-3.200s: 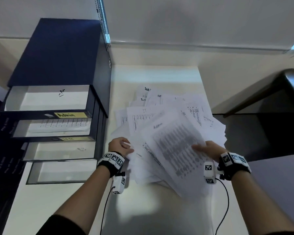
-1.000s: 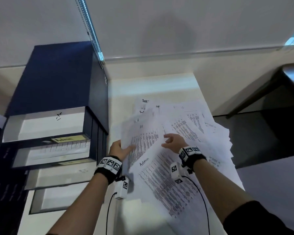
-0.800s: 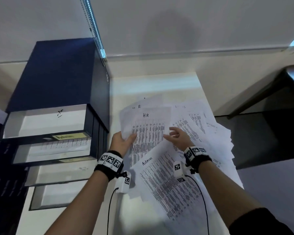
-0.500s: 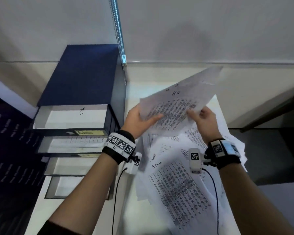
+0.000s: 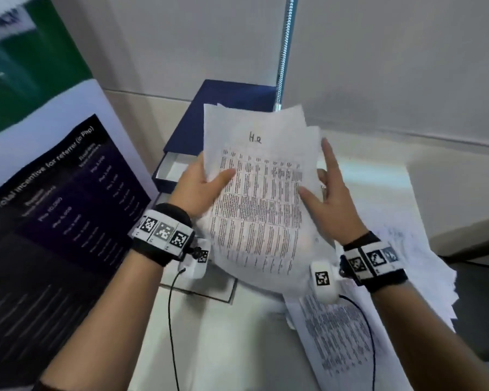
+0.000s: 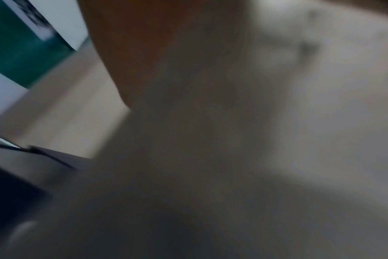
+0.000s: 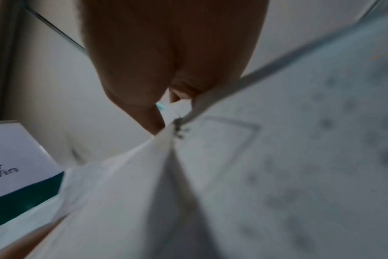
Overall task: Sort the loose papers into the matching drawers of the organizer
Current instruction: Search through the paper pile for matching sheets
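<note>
A thin stack of printed sheets headed "HR" [image 5: 260,198] is held up in front of the dark blue drawer organizer [image 5: 226,108]. My left hand [image 5: 201,187] grips its left edge, thumb on the front. My right hand [image 5: 322,193] pinches the right edge, thumb on the print and index finger straight up. The organizer's top drawer [image 5: 175,167] stands pulled out; the sheets hide the lower drawers. More loose papers [image 5: 407,277] lie piled on the table at the right. The left wrist view is blurred. In the right wrist view the sheets [image 7: 277,157] meet my fingers [image 7: 166,61].
A dark printed banner [image 5: 54,193] stands close on the left of the organizer. A metal strip [image 5: 284,52] runs up the wall behind it. Bare white table [image 5: 209,348] shows below the held sheets, with the corner of a low open drawer [image 5: 223,292].
Both hands lifted the HR sheets off the pile and swung them left, in front of the organizer. The view turned left, bringing the banner in.
</note>
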`<state>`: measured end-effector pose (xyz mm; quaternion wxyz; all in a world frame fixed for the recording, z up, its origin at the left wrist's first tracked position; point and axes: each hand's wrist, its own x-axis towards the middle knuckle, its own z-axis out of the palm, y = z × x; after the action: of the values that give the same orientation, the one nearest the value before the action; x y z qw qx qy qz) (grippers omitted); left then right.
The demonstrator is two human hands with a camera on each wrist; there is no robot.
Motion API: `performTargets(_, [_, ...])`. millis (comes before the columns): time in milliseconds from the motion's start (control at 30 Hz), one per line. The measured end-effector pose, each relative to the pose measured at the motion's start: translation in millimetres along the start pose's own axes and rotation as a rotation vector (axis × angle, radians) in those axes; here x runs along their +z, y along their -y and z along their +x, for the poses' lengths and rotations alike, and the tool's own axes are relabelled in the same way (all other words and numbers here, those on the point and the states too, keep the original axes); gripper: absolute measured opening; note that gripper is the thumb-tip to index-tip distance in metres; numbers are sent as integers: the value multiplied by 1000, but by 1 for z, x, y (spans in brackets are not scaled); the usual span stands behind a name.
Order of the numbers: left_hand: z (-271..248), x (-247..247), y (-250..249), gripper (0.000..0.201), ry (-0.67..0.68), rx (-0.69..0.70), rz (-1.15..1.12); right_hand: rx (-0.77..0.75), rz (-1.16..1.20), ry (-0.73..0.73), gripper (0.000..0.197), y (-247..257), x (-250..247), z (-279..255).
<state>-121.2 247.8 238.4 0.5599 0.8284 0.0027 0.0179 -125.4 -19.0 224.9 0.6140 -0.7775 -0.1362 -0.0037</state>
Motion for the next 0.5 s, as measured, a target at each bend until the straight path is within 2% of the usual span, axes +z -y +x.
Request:
performTargets(67, [-16,-37,23,39,53,-141,-5,35,-85,114,74,-2,36,-8])
performTargets(167, [-51,-76,53,43,82,-294,-85,118,-142,257,43,-19,88,-25])
performTargets(233, [-73,-93,67,47,70,-356,-131,236,-81,282,33,-28,118,-40])
performTargets(300, [-91,-105,76,49,94,-361,-125,323,-44,297,29,-36,140,-51])
performTargets(400, [-110,-116,86,47,98,-414,-118,482,57,244,27,-43,157,-59])
performTargets(433, [-114,-119,91,58,107,-431,-98,528,79,228,28,-43,160,-60])
performTargets(500, [-117,-126,109,98,135,-491,-51,566,81,187,29,-41,162,-57])
